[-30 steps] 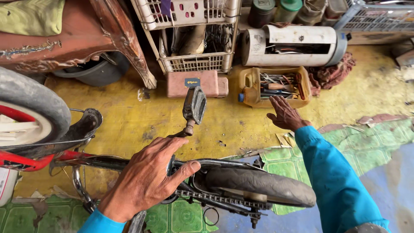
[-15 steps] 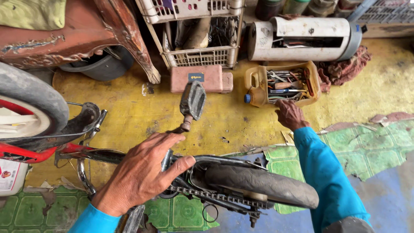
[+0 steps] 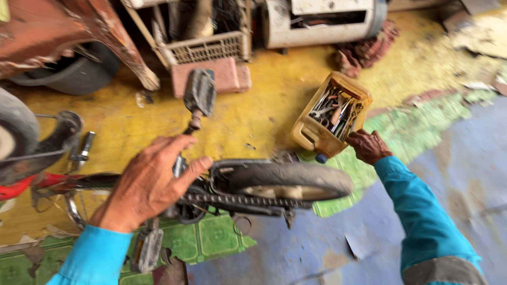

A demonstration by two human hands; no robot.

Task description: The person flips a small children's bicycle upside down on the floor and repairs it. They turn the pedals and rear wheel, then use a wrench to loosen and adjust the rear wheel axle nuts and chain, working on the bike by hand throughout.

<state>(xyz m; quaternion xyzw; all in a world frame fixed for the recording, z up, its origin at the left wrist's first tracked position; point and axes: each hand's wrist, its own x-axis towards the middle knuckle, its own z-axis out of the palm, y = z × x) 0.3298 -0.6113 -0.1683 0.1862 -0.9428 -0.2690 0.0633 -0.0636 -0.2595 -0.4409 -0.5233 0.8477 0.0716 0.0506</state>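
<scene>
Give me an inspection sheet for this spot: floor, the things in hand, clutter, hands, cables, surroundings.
Surface: floor, worn yellow paint, green and blue patches nearer the camera, grit and scraps.
Job's things: small bicycle lying on its side, rear wheel and chain up; crank pointing away with pedal; yellow tool tub, full of hand tools, tilted.
Clutter: red brick, rags, paper scraps.
Hands: left hand resting on the frame by the crank; right hand at the tub's near corner, grip blurred.
Cables: nothing seen.
Surroundings: wire basket, grey cylinder tank, dark tyre, rusty red bodywork.
</scene>
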